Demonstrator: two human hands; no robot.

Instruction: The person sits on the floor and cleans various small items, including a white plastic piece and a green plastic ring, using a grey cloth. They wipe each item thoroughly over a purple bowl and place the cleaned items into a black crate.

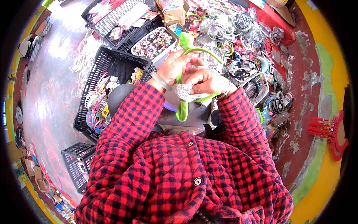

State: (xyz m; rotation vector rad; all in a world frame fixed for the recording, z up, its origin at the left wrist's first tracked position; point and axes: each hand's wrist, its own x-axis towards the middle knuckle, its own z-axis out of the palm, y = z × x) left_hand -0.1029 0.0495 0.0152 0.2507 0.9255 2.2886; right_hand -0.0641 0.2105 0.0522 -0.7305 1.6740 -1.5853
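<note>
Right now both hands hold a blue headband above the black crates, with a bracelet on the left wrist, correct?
Not quite. In the head view the headband is green, not blue. Both the left hand and right hand hold it above the black crates, bracelet on the left wrist.

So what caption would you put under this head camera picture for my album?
Two hands, left hand and right hand, hold a green headband above a black crate of hair accessories.

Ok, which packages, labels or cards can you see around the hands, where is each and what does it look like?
Cardboard box: top middle, brown, open.
Clear plastic bags: heaped top right, shiny, holding headbands.
Backing cards: on the black crate, small, pale.
Small packets: right of the right hand, blue and white.
</note>
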